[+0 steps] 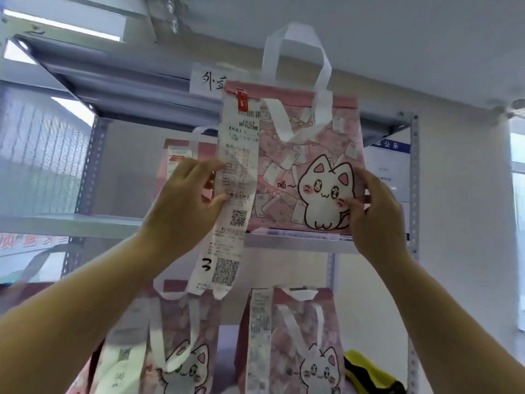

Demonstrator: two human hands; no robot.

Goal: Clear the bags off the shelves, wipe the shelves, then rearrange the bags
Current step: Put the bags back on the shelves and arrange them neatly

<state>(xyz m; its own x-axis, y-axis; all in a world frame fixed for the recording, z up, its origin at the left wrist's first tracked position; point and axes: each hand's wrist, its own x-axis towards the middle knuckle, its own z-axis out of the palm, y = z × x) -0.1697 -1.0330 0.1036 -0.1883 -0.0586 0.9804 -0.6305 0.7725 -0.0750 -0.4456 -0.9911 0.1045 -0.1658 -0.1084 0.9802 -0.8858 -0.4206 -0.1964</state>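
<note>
You are holding the pink cat bag (pixel 306 166) at centre frame, its base at the edge of the middle shelf (pixel 284 242); your left grip (pixel 184 194) and right grip (pixel 375 211) are clasping its sides, fingers curled.

A pink cat-print fabric tote bag (pixel 312 172) with white handles stands upright at the grey metal shelf (pixel 298 240) front edge. A long white receipt (pixel 235 166) hangs down its 9 o'clock side. A matching lower bag (pixel 301 354) sits at 6 o'clock.

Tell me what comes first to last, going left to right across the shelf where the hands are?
From the left: left hand → long receipt → pink cat bag → right hand → grey shelf post.
</note>
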